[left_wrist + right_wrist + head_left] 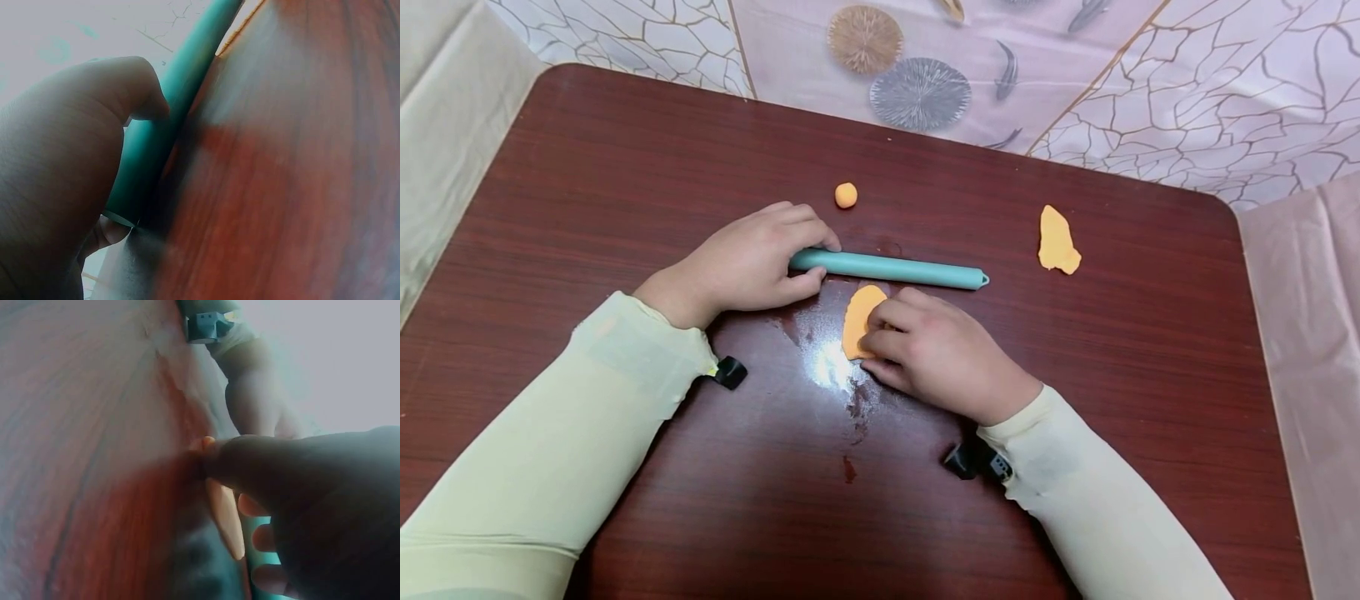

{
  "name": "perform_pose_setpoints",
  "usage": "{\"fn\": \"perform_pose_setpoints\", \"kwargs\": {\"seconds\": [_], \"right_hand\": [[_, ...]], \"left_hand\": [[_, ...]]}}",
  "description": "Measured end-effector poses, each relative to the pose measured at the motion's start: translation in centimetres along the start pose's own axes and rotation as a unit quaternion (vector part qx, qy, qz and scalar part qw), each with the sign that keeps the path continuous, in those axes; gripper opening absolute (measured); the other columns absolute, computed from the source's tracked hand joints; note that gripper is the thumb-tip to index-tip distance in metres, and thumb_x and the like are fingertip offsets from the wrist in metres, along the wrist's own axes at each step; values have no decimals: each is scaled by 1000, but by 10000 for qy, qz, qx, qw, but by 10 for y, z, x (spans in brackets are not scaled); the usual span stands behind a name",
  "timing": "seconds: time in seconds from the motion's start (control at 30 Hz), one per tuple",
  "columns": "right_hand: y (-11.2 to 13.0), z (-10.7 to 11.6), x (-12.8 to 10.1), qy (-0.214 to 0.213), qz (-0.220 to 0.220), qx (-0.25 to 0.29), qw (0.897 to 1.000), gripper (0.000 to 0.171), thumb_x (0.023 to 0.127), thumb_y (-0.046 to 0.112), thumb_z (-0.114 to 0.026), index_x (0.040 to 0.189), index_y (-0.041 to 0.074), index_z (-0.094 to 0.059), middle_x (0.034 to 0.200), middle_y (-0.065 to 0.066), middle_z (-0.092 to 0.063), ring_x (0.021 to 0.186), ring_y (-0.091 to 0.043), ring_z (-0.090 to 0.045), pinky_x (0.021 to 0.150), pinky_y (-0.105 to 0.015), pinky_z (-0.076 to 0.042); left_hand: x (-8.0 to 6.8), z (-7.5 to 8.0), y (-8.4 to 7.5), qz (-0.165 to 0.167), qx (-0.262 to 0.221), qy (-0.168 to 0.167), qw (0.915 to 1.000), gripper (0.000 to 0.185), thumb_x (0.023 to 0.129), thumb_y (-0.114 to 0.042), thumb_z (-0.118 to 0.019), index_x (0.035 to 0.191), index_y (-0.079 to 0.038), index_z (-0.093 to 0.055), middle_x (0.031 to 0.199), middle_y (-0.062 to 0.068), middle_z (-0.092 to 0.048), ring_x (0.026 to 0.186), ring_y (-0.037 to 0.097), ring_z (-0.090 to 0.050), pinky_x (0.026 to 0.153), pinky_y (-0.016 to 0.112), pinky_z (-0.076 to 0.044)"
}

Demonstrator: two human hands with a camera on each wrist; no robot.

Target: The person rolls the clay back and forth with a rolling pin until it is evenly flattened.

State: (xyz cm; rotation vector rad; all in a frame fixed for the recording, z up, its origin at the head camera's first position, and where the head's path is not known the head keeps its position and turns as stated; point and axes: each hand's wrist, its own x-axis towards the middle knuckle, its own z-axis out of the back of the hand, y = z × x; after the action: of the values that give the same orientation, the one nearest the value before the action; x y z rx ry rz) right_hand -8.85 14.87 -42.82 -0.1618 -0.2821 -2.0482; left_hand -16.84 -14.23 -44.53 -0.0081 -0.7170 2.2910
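Observation:
My left hand (748,258) grips the left end of a teal rolling pin (902,269) that lies across the table, its looped tip to the right. In the left wrist view the thumb bends over the rolling pin (181,81) near its flat end. Just in front of the pin, my right hand (951,354) pinches a flattened piece of orange modelling clay (859,321) by its right side. The right wrist view shows the clay (226,519) edge-on, with the thumb on it; the fingers hide part of the piece.
A small orange clay ball (846,196) sits behind the rolling pin. Farther right lies another flat, irregular orange clay piece (1057,240). The dark red-brown table (700,142) has a bright glare and smudges between the hands; patterned cloth (1015,75) hangs behind it.

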Motion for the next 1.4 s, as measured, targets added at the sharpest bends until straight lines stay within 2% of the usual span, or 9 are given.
{"fn": "perform_pose_setpoints", "kwargs": {"seconds": [0.2,0.5,0.63,0.77,0.93,1.03,1.1,1.2,1.4], "right_hand": [[4,-1,5,-226,144,-75,9996,5,100,15,-75,100,14,-80,97,3,-76,94,-22,-67,93,-35,-58],[3,1,0,156,-171,-10,9997,16,102,28,-85,113,17,-86,106,4,-74,98,-22,-64,94,-33,-57],[4,1,1,74,61,-313,9995,7,103,19,-79,105,16,-85,98,2,-74,94,-23,-66,92,-34,-58],[7,0,2,-37,272,-576,9980,9,104,15,-72,101,15,-80,94,3,-76,92,-21,-69,91,-36,-61],[6,1,0,-95,223,-293,9993,5,104,17,-74,102,16,-78,94,5,-75,88,-19,-68,86,-35,-61],[3,3,-2,110,68,46,9999,10,103,22,-79,111,16,-81,103,5,-76,95,-19,-68,91,-34,-59],[1,6,-4,282,-48,185,9994,18,103,25,-83,118,16,-83,111,4,-77,103,-21,-69,102,-36,-59],[-2,10,-5,407,-169,245,9987,19,102,24,-86,118,15,-85,114,2,-76,109,-23,-68,111,-37,-56],[-5,9,-4,338,91,-129,9993,10,102,16,-80,110,14,-85,110,0,-77,106,-24,-69,102,-35,-58]], "left_hand": [[-1,0,1,-7,27,-53,10000,24,100,-25,-73,122,-17,-76,110,-2,-72,102,22,-59,96,41,-48],[-1,-2,2,26,39,-4,10000,26,102,-27,-72,126,-16,-77,113,-2,-73,104,22,-60,98,42,-49],[-1,-2,2,-36,14,-51,10000,26,102,-27,-73,125,-16,-77,114,-2,-73,104,22,-60,99,42,-49],[0,-3,2,-108,-10,-102,9999,25,101,-25,-72,124,-15,-77,112,-2,-73,102,22,-60,98,41,-48],[0,-3,2,-110,-2,-104,9999,25,102,-26,-72,124,-15,-77,112,-2,-73,102,22,-60,98,41,-48],[0,-4,3,-95,-2,-96,9999,25,102,-26,-72,124,-15,-77,112,-2,-73,102,22,-60,98,41,-48],[0,-4,3,-79,3,-87,9999,25,102,-27,-72,124,-15,-77,113,-2,-73,102,22,-60,98,42,-48],[0,-3,3,-51,11,-68,10000,25,103,-27,-72,125,-15,-77,113,-2,-73,103,22,-60,98,42,-48],[0,-2,3,-13,8,-51,10000,26,102,-27,-71,124,-15,-77,113,-1,-73,103,23,-60,98,42,-48]]}}
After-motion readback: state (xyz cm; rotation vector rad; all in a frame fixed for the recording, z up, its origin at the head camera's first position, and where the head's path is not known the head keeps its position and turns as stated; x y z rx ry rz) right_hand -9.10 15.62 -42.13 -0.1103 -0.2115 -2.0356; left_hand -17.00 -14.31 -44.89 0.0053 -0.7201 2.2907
